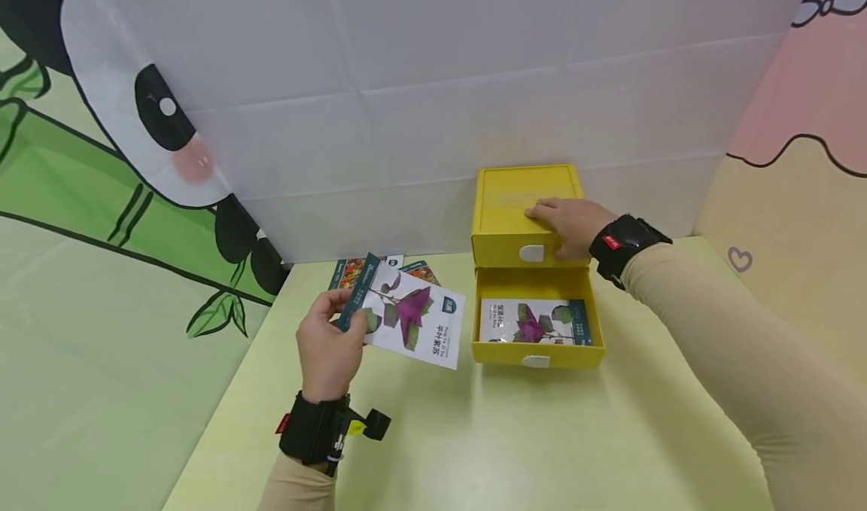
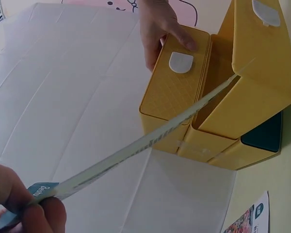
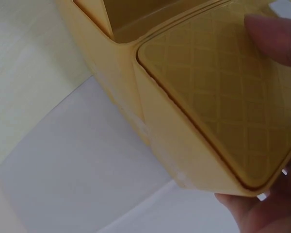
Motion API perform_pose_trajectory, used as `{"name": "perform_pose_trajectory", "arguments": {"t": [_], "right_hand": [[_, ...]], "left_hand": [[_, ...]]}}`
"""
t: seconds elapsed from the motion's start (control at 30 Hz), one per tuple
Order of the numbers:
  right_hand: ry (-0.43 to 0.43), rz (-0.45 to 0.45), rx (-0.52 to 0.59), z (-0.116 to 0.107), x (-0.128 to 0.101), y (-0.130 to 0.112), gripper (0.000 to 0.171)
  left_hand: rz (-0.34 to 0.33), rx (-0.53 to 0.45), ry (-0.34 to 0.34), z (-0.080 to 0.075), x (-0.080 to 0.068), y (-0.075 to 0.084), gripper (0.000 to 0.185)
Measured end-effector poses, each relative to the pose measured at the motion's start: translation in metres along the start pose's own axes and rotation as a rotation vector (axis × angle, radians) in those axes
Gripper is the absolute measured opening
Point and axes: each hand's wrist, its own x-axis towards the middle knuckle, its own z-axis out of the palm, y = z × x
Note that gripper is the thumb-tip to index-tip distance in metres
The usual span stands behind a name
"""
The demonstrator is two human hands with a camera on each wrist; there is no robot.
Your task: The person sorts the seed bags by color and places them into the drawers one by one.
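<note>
left hand (image 1: 330, 349): grip closed on a seed packet (image 1: 415, 323), thumb and fingers pinching its teal edge, packet held just above the tabletop (image 1: 515, 436), left of the box.
right hand (image 1: 569, 225): lies flat on top of the yellow drawer box (image 1: 524, 195), fingers fairly straight, thumb down the front by the white tab; grips nothing.
box: at the tabletop's back, against the white backdrop (image 1: 433, 82).
lower drawer (image 1: 538, 353): pulled open toward the person, a second packet (image 1: 535, 321) lying flat inside.
other packets (image 1: 352, 269): flat on the tabletop behind the held one, near the backdrop.
wrists: black straps with cameras on both.
</note>
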Motion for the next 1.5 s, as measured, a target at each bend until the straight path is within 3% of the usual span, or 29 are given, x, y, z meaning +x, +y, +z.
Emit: {"name": "perform_pose_trajectory", "arguments": {"t": [0.67, 0.93, 1.27, 1.5], "right_hand": [[0.021, 0.004, 0.014, -0.001, -0.001, -0.004, 0.079], [0.023, 0.005, 0.022, 0.000, -0.003, -0.005, 0.079], [0.028, 0.018, 0.033, 0.004, -0.003, -0.001, 0.081], [0.041, 0.005, 0.019, 0.006, -0.003, 0.001, 0.080]], "left_hand": [[0.207, -0.082, 0.056, 0.032, 0.008, 0.023, 0.024], [0.253, -0.047, 0.053, 0.046, 0.006, 0.028, 0.021], [0.359, 0.002, 0.069, 0.059, 0.004, 0.029, 0.019], [0.377, 0.022, 0.053, 0.068, -0.001, 0.026, 0.019]]}}
